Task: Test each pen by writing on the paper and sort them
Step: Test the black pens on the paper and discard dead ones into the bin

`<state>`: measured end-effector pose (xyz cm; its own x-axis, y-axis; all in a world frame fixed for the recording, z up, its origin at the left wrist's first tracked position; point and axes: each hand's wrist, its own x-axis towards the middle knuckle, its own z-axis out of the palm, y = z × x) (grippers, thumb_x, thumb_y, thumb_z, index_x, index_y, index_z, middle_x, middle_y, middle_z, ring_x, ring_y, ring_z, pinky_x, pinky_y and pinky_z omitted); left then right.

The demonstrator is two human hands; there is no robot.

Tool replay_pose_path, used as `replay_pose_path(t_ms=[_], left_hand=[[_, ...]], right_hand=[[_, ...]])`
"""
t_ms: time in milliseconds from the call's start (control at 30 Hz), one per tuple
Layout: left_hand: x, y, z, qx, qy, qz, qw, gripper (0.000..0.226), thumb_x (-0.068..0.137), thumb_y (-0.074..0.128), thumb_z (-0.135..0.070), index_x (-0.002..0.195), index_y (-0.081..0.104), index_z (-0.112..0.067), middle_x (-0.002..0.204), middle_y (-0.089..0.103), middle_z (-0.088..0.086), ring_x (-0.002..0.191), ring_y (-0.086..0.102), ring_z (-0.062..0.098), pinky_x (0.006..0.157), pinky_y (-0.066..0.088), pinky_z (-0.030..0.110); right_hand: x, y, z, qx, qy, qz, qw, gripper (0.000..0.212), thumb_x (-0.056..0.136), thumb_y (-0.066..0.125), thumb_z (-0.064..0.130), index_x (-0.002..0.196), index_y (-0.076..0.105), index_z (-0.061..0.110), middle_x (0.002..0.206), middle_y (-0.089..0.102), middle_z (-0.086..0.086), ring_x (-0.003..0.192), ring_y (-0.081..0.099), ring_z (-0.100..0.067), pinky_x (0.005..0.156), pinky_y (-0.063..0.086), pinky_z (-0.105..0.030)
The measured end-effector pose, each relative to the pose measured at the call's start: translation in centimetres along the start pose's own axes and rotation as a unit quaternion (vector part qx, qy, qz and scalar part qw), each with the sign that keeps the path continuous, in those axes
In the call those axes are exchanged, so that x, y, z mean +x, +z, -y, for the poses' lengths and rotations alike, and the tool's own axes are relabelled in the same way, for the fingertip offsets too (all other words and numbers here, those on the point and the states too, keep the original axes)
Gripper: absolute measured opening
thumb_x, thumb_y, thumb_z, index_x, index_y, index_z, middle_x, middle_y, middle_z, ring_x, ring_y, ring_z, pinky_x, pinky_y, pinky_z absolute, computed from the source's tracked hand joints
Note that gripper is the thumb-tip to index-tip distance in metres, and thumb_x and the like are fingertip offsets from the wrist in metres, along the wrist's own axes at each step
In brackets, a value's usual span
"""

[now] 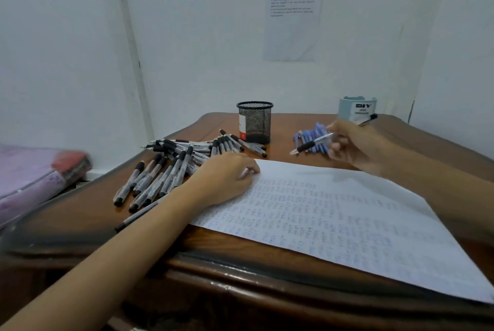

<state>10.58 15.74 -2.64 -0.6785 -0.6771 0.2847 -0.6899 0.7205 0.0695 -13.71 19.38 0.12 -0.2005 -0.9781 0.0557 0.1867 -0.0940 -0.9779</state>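
The front edge of a dark wooden table (240, 272) is seen nearest the camera. A large white paper (347, 223), covered with rows of small faint writing, is laid on it at an angle, and its near right corner runs past the table edge. The left hand (227, 178) is rested on the far left corner of the paper, with the fingers loosely curled and the fingertips on the sheet; nothing is seen to be held in it.

Just left of that hand, a heap of black-capped pens (165, 170) is spread on the bare wood, and one pen is partly hidden under the forearm.

Further back and to the right, the right hand (355, 143) is raised above the table. A single black-grip pen (311, 143) is pinched between its fingers and thumb, with the tip pointed left and slightly down. This pen is held over a small cluster of blue pens (312, 135) laid on the wood beyond the paper.

A black mesh cup (255, 122) is stood upright between the two pen groups, towards the rear. A pale blue holder (357, 109) marked "DIY" is placed at the rear right, behind the right hand. A printed sheet (292, 20) is fixed to the wall.
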Motion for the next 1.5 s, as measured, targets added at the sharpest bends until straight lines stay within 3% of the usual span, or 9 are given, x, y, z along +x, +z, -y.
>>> replay_pose_path(t_ms=[100, 200, 333, 467, 800, 933, 1067, 1367, 1500], left_hand=[[0.1, 0.0, 0.0, -0.002, -0.003, 0.003, 1.000, 0.032, 0.096, 0.043, -0.020, 0.124, 0.058, -0.019, 0.128, 0.056, -0.004, 0.113, 0.051, 0.010, 0.098, 0.039, 0.024], [0.1, 0.0, -0.1, 0.003, -0.003, 0.002, 1.000, 0.031, 0.096, 0.043, -0.020, 0.124, 0.057, -0.019, 0.128, 0.056, -0.004, 0.112, 0.051, 0.009, 0.096, 0.036, 0.020], [0.0, 0.1, -0.1, 0.010, -0.001, -0.006, 1.000, 0.030, 0.096, 0.044, -0.022, 0.122, 0.058, -0.022, 0.127, 0.056, -0.007, 0.112, 0.050, 0.007, 0.095, 0.038, 0.021], [0.1, 0.1, -0.1, 0.014, -0.002, -0.004, 1.000, 0.030, 0.096, 0.044, -0.023, 0.122, 0.057, -0.022, 0.128, 0.055, -0.007, 0.112, 0.050, 0.007, 0.094, 0.037, 0.019], [0.1, 0.2, 0.0, 0.019, -0.001, -0.002, 1.000, 0.030, 0.097, 0.043, -0.024, 0.124, 0.056, -0.023, 0.130, 0.053, -0.007, 0.114, 0.048, 0.007, 0.094, 0.035, 0.019], [0.1, 0.1, 0.0, 0.016, 0.001, -0.001, 1.000, 0.030, 0.097, 0.043, -0.025, 0.124, 0.056, -0.023, 0.130, 0.053, -0.007, 0.113, 0.048, 0.007, 0.093, 0.035, 0.019], [0.2, 0.2, 0.1, 0.017, -0.004, 0.002, 1.000, 0.030, 0.097, 0.043, -0.026, 0.124, 0.056, -0.024, 0.131, 0.051, -0.007, 0.113, 0.048, 0.008, 0.095, 0.037, 0.021], [0.1, 0.2, 0.0, 0.012, -0.007, 0.002, 1.000, 0.030, 0.097, 0.042, -0.026, 0.124, 0.056, -0.023, 0.130, 0.051, -0.007, 0.112, 0.049, 0.008, 0.092, 0.037, 0.019], [0.1, 0.2, 0.0, 0.012, -0.008, 0.006, 1.000, 0.030, 0.097, 0.042, -0.025, 0.124, 0.055, -0.023, 0.131, 0.051, -0.006, 0.113, 0.048, 0.008, 0.094, 0.036, 0.020]], right_hand=[[-1.9, -1.9, 0.3, -0.049, 0.049, 0.086, 0.994, 0.026, 0.097, 0.037, 0.020, 0.093, 0.061, 0.011, 0.065, 0.068, -0.006, 0.052, 0.066, -0.015, 0.040, 0.050, -0.019], [-2.5, -2.3, 0.5, -0.091, 0.041, 0.114, 0.988, 0.027, 0.095, 0.044, 0.023, 0.091, 0.067, 0.011, 0.079, 0.072, -0.007, 0.058, 0.068, -0.014, 0.042, 0.050, -0.018], [-2.9, -0.8, -1.0, -0.177, 0.019, 0.087, 0.980, 0.026, 0.070, 0.068, 0.034, 0.070, 0.059, 0.010, 0.055, 0.058, -0.003, 0.040, 0.050, -0.009, 0.036, 0.041, -0.015], [-2.5, 0.0, -2.1, -0.228, 0.003, 0.023, 0.973, 0.052, 0.082, 0.054, 0.055, 0.055, 0.044, 0.011, 0.045, 0.036, -0.003, 0.032, 0.029, -0.007, 0.030, 0.021, -0.015], [-1.4, -1.0, -1.6, -0.179, 0.039, -0.009, 0.983, 0.043, 0.094, 0.051, 0.037, 0.062, 0.050, 0.008, 0.062, 0.046, -0.006, 0.039, 0.042, -0.007, 0.030, 0.027, -0.014], [-1.5, -1.4, -0.8, -0.182, -0.002, -0.031, 0.983, 0.031, 0.089, 0.057, 0.036, 0.093, 0.051, 0.006, 0.055, 0.043, -0.004, 0.029, 0.036, -0.003, 0.027, 0.028, -0.013], [-0.9, -2.1, -1.0, -0.197, -0.020, -0.045, 0.979, 0.068, 0.086, 0.063, 0.031, 0.141, 0.027, 0.016, 0.056, 0.047, -0.007, 0.027, 0.035, -0.004, 0.027, 0.027, -0.014], [-1.0, -1.6, -1.1, -0.223, -0.076, -0.028, 0.971, 0.044, 0.089, 0.060, 0.014, 0.129, 0.040, 0.017, 0.037, 0.046, 0.001, 0.025, 0.031, -0.006, 0.028, 0.021, -0.012], [-1.6, -1.1, -0.5, -0.244, -0.107, 0.018, 0.964, 0.063, 0.087, 0.061, 0.021, 0.141, 0.030, 0.031, 0.045, 0.047, 0.000, 0.034, 0.037, -0.005, 0.033, 0.025, -0.017]])
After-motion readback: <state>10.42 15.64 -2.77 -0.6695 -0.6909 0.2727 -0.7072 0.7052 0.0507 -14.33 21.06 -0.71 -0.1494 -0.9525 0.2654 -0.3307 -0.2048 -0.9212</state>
